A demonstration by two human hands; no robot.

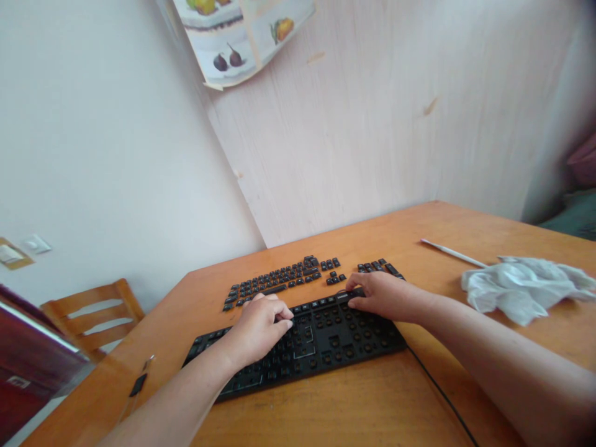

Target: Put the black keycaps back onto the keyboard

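A black keyboard (321,366) lies on the table, most of its keycaps off and the switches bare. Its top row still carries caps. My left hand (261,323) is over the keyboard's middle, thumb and forefinger pinched together near the top row; whatever they hold, if anything, is too small to make out. At the back edge, right of the middle, my right hand (379,295) grips the keyboard between thumb and fingers. Behind it, loose black keycaps (284,276) are laid out in rows, with smaller groups to the right.
On the wooden table (326,422), a crumpled white cloth or tissue (516,288) lies right, beside a thin white stick (454,252). A small tool with a black piece (138,385) lies left. The keyboard's cable (437,391) runs to the front. A wooden chair (100,310) stands left.
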